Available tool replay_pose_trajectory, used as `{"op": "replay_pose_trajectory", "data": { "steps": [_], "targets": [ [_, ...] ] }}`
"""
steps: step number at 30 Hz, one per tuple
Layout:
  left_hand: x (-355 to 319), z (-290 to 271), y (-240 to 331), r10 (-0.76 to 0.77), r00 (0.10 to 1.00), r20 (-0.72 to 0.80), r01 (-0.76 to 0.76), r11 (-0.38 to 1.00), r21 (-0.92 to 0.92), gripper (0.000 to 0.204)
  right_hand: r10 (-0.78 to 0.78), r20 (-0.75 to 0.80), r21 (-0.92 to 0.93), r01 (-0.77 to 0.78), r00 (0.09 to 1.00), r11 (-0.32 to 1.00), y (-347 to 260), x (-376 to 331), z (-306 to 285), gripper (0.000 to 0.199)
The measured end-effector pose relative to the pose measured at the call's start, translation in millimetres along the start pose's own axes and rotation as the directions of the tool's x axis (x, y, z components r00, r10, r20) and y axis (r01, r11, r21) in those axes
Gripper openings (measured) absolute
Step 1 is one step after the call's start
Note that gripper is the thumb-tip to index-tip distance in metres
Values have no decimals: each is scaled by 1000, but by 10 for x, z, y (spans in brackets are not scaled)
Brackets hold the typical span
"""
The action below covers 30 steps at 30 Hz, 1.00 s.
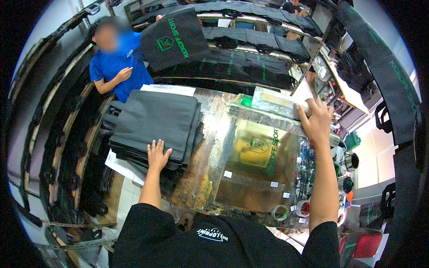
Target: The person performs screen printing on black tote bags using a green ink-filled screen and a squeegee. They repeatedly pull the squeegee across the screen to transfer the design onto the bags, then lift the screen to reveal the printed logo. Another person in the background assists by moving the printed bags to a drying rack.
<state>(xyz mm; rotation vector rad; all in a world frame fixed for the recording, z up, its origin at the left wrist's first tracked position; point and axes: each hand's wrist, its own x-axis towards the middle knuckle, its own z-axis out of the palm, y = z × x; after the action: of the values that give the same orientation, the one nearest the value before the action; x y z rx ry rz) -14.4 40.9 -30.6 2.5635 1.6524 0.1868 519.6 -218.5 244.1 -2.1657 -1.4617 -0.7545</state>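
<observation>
My left hand (pixel 157 156), fingers spread, rests on the near right edge of a stack of black fabric bags (pixel 156 118). On the right, my right hand (pixel 318 117) curls over the far bar of a screen-printing frame (pixel 263 115); part of its grip is hidden. The frame lies on the stained worktable (pixel 192 178). Through its mesh show a yellowish patch and a green printed emblem (pixel 261 149). Along the far bar sits a long squeegee-like blade (pixel 275 99) with green ink (pixel 246 102) at its left end.
Across the table, a co-worker in a blue shirt (pixel 118 67) holds up a printed black bag (pixel 174 40). Racks hung with black bags (pixel 250 62) stand behind and at left. Tape rolls (pixel 280 212) lie near the frame; cans (pixel 352 161) crowd the right side.
</observation>
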Motion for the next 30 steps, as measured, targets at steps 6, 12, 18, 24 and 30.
{"op": "replay_pose_trajectory", "data": {
  "steps": [6,12,18,24,30],
  "targets": [
    [58,156,-176,-13,995,-103,2,994,-109,64,-22,-60,13,22,998,1000,4,-34,5,48],
    [132,180,-270,63,937,-343,-124,979,-159,32,-51,-89,34,54,995,998,31,-97,5,46],
    [344,-182,-184,-70,941,-331,23,989,-144,40,-42,-87,56,47,995,997,-26,-119,-1,43],
    [534,-836,641,230,858,-459,-290,955,-63,40,-46,-75,-11,46,996,999,99,44,44,49],
    [-30,-371,2111,385,838,-386,-444,893,-74,34,-54,-91,-22,52,994,998,172,214,111,53]
  ]
}}
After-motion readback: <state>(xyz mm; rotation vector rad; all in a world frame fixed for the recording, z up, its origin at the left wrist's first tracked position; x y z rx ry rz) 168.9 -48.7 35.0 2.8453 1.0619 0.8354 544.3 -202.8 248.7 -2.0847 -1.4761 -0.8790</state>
